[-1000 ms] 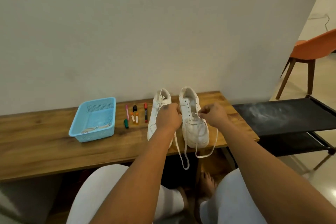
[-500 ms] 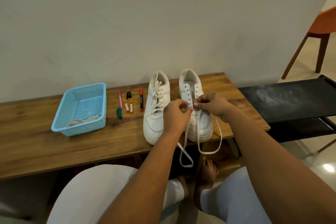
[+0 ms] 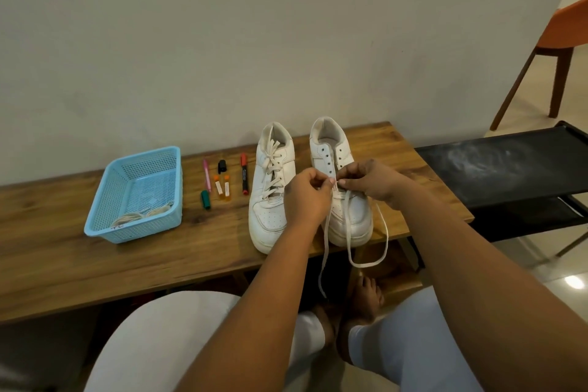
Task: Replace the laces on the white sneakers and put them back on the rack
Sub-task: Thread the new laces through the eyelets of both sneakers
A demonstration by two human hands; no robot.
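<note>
Two white sneakers stand side by side, toes toward the near edge, on the wooden table [image 3: 63,264]: the left sneaker [image 3: 270,188] is fully laced, and the right sneaker [image 3: 346,213] has most upper eyelets open. The left hand [image 3: 307,197] and right hand [image 3: 370,181] each pinch the white lace [image 3: 366,262] above its tongue. Both loose ends hang over the table edge.
</note>
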